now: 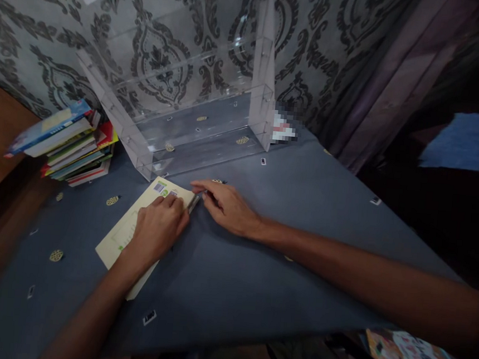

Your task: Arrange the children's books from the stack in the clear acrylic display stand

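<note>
A pale yellow book (120,228) with a printed barcode at its far end lies slanted on the table. My left hand (162,223) rests on top of it, fingers curled over the cover and pressing it down. My right hand (229,206) is at the book's far right corner. Its fingers reach out to that corner, with the thumb apart below them and no thing visibly gripped. Part of the cover is hidden beneath my left hand and forearm.
Behind the book stands a clear acrylic rack (264,92) against patterned wallpaper. On the left is a stack of several books (78,146). The table (296,296) wears a dark blue-grey cover with pineapple prints. A pixelated item (283,128) sits beside the rack; below right lies a colourful printed item (417,357).
</note>
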Demonstrator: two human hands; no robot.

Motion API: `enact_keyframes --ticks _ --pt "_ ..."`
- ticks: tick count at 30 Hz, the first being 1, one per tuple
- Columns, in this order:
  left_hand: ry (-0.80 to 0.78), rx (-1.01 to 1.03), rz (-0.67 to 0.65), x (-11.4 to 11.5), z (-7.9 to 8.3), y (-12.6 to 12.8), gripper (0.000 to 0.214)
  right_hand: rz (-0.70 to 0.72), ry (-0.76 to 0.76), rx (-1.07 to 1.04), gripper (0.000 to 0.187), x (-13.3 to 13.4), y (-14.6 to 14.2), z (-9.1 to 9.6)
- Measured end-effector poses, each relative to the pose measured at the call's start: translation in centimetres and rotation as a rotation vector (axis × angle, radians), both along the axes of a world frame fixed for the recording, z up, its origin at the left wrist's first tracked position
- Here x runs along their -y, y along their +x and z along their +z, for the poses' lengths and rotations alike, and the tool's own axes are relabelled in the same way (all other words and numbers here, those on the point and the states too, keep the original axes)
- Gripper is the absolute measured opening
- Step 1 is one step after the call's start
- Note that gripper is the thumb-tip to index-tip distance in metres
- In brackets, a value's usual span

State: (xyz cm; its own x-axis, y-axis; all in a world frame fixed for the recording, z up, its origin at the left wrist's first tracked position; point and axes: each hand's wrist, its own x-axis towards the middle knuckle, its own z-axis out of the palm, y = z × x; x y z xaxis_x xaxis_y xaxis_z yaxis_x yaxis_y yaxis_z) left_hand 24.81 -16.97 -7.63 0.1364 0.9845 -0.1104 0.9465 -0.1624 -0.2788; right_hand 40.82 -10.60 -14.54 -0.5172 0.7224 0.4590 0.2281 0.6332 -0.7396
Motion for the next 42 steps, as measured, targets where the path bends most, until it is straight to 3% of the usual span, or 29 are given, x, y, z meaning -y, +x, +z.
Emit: enact_keyframes --ticks 6,11,15,24,29,42 --pt "-0.005 0.032 -0.004 0.2 -0.4 -0.5 0.031 0.021 0.155 0.23 0.029 0.2 -0.2 -0.3" --pt "0.08 0.137 0.018 -0.1 -0.5 -3.3 0.036 0.043 0.21 0.259 0.029 0.4 -0.2 -0.4" --pt "0.031 0.138 0.085 -0.2 -0.4 -4.2 0.045 0.046 0.196 0.221 0.025 0.5 -0.2 -0.3" --pt "-0.051 0.029 0.125 0.5 1.0 -3.2 0.052 0.036 0.08 0.177 0.034 0.3 -0.5 -0.2" --pt "-0.069 0.012 0.107 0.7 1.4 -3.1 0.052 0.072 0.11 0.173 0.037 -0.2 -0.8 -0.3" --pt "-0.06 0.002 0.155 1.4 1.0 -2.1 0.045 0.076 0.136 0.241 0.034 -3.7 -4.7 -0.3"
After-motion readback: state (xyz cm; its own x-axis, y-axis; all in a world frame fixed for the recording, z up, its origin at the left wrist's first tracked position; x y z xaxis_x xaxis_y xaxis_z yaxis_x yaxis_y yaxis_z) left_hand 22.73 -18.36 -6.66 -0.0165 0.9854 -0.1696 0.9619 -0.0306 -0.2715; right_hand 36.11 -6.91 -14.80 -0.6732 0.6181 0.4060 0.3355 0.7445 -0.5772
